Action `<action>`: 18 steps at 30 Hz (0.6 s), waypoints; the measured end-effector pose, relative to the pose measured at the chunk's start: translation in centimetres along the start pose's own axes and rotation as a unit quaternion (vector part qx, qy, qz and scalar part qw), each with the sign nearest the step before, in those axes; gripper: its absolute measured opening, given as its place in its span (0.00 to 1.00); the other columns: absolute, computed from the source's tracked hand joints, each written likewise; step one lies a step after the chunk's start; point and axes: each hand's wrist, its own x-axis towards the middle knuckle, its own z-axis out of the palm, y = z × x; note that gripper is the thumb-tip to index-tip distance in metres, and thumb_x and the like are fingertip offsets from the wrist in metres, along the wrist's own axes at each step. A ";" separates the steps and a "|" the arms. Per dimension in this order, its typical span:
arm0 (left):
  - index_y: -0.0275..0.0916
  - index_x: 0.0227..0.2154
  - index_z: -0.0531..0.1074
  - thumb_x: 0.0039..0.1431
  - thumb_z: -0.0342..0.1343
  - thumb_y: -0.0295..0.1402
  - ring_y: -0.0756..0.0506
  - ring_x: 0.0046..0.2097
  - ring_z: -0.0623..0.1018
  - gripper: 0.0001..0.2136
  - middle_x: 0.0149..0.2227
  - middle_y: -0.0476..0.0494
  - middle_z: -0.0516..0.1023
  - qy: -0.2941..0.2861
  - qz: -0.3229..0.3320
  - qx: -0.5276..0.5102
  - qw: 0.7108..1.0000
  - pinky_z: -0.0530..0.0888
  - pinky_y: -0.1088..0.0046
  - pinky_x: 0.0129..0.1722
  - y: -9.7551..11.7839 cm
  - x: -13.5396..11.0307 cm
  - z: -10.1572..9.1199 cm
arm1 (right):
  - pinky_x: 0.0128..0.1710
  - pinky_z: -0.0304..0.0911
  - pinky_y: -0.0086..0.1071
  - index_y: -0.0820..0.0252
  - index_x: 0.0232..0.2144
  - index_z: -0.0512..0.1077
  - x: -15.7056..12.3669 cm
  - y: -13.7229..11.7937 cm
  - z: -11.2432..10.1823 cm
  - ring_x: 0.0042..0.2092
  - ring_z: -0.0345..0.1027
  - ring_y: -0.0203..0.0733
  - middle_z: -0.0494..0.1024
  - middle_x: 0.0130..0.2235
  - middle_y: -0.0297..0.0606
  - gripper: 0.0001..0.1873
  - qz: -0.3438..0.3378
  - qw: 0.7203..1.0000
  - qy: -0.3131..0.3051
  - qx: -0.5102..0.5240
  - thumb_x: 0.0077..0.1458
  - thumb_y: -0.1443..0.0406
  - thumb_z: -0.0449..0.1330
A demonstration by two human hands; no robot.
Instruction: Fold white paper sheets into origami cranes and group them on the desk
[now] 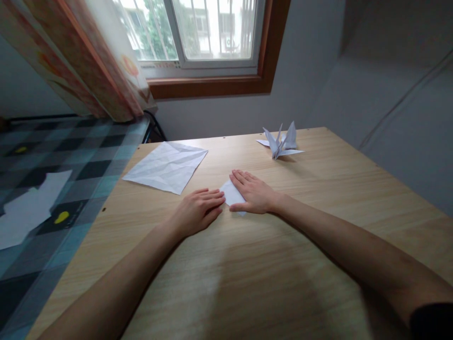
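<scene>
A small folded piece of white paper (232, 193) lies flat on the wooden table (269, 274), between my two hands. My right hand (254, 193) rests over its right part with the fingers stretched out and the thumb apart, hiding some of the paper. At the paper's left corner are the fingertips of my left hand (200, 210), which lies flat with its fingers extended. Beyond my left hand is a creased, unfolded square sheet of white paper (166, 166). Farther back on the right stand folded white paper cranes (279, 144), overlapping, so their number is hard to tell.
Left of the table is a bed with a checked cover (95, 169), and loose white paper sheets (31, 208) lie on it. A window (215, 33) with a wooden frame and a patterned curtain (88, 61) are behind the table. A wall runs along the right.
</scene>
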 end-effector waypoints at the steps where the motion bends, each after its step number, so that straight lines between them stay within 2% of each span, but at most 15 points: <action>1: 0.40 0.49 0.76 0.66 0.49 0.35 0.43 0.57 0.76 0.15 0.54 0.40 0.78 0.001 0.001 0.002 1.000 0.70 0.59 0.59 0.0 0.0 0.0 | 0.68 0.43 0.50 0.78 0.67 0.50 -0.1 0.1 0.0 0.71 0.42 0.60 0.49 0.69 0.64 0.56 0.004 1.000 -0.002 0.000 0.56 0.35 0.47; 8: 0.40 0.50 0.75 0.67 0.48 0.35 0.43 0.57 0.76 0.15 0.55 0.40 0.77 0.006 0.004 0.009 1.000 0.70 0.58 0.59 -0.1 -0.1 0.2 | 0.69 0.42 0.50 0.77 0.67 0.49 -1.2 1.3 -0.5 0.71 0.43 0.58 0.49 0.69 0.61 0.54 0.023 0.999 -0.021 -0.006 0.58 0.37 0.46; 18: 0.39 0.50 0.75 0.68 0.47 0.35 0.43 0.56 0.77 0.16 0.54 0.41 0.78 0.015 0.022 0.041 0.999 0.71 0.59 0.58 -0.3 -0.3 0.4 | 0.68 0.42 0.53 0.64 0.69 0.48 -3.8 3.8 -1.1 0.71 0.41 0.56 0.47 0.71 0.52 0.41 0.060 0.997 -0.040 -0.022 0.64 0.44 0.45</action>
